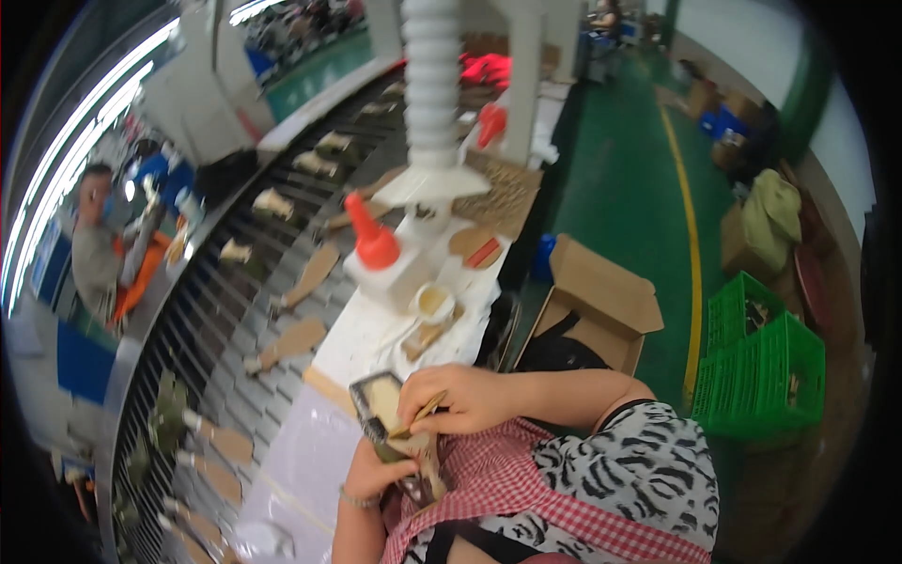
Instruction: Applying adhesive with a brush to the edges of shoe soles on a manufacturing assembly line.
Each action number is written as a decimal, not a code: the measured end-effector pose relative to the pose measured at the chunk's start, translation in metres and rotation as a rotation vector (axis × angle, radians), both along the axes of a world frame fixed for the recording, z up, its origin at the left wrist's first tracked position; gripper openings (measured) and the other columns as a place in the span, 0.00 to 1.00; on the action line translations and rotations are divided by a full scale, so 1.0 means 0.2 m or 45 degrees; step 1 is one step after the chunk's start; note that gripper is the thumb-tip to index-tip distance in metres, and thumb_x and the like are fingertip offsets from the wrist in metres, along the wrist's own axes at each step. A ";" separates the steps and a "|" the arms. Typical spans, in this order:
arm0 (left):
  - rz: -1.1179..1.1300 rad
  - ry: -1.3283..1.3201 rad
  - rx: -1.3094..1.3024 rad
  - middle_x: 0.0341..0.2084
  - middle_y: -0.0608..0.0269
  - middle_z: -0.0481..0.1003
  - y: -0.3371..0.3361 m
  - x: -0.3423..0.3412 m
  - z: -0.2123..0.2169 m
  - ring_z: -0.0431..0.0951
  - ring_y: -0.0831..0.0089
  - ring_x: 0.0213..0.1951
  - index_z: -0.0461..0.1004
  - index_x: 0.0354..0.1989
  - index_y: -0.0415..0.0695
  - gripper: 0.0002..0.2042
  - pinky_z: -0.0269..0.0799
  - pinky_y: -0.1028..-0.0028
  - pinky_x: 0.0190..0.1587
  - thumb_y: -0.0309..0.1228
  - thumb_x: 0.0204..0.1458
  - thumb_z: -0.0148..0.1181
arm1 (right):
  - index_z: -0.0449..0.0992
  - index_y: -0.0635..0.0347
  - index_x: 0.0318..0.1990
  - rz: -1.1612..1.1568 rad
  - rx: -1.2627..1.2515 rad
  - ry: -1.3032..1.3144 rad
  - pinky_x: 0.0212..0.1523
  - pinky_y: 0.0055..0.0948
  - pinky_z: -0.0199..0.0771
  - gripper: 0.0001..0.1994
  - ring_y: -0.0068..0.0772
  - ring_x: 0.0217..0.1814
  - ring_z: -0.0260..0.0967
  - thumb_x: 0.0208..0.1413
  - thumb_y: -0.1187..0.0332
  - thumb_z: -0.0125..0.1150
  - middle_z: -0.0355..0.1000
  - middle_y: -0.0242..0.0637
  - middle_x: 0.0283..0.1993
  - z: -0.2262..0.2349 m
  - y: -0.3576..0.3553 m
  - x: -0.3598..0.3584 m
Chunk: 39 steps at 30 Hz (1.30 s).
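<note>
My left hand (373, 472), a bracelet at its wrist, is closed around an olive and beige shoe upper (427, 462) held close to my apron. Just above it, my right hand (458, 397) pinches a thin yellowish tool (429, 408) whose exact kind I cannot make out. A dark-rimmed piece with a pale inside (383, 399) lies against both hands; whether it joins the upper cannot be told. Beyond them on the white worktop stands a small cup of yellowish liquid (432, 302). Behind that is a white bottle with a red nozzle cap (374, 246).
A slatted conveyor (235, 324) on the left carries tan insoles (293, 343) and olive shoe parts (169, 411). A white ribbed duct (434, 113) hangs over the worktop. To the right are an open cardboard box (601, 291) and green crates (766, 376). Another person (108, 249) sits across the conveyor.
</note>
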<state>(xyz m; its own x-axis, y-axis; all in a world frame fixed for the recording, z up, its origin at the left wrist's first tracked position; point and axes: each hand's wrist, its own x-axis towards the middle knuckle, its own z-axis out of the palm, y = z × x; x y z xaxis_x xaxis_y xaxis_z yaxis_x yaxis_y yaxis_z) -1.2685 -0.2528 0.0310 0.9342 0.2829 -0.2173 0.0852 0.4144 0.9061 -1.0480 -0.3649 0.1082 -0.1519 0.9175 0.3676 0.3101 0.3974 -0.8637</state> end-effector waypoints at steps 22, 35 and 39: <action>1.175 -0.590 -0.346 0.41 0.56 0.76 0.90 -0.41 0.12 0.78 0.62 0.43 0.70 0.53 0.46 0.20 0.77 0.58 0.43 0.45 0.57 0.54 | 0.74 0.63 0.41 -0.194 -0.196 0.432 0.51 0.28 0.68 0.05 0.30 0.49 0.70 0.58 0.76 0.58 0.74 0.38 0.44 -0.18 0.26 0.05; 1.373 -0.630 -0.023 0.52 0.63 0.71 2.10 -0.26 -0.07 0.70 0.67 0.54 0.65 0.58 0.43 0.23 0.65 0.65 0.58 0.30 0.53 0.62 | 0.75 0.65 0.38 -0.243 -0.410 0.677 0.48 0.28 0.69 0.05 0.30 0.45 0.71 0.54 0.79 0.58 0.74 0.43 0.42 -0.21 0.65 -0.01; 1.456 -0.681 0.190 0.51 0.62 0.71 2.39 -0.16 -0.14 0.70 0.68 0.54 0.63 0.56 0.42 0.27 0.64 0.67 0.58 0.22 0.47 0.67 | 0.74 0.66 0.38 -0.298 -0.480 0.683 0.49 0.28 0.69 0.05 0.30 0.46 0.71 0.53 0.79 0.59 0.74 0.44 0.43 -0.25 0.69 0.00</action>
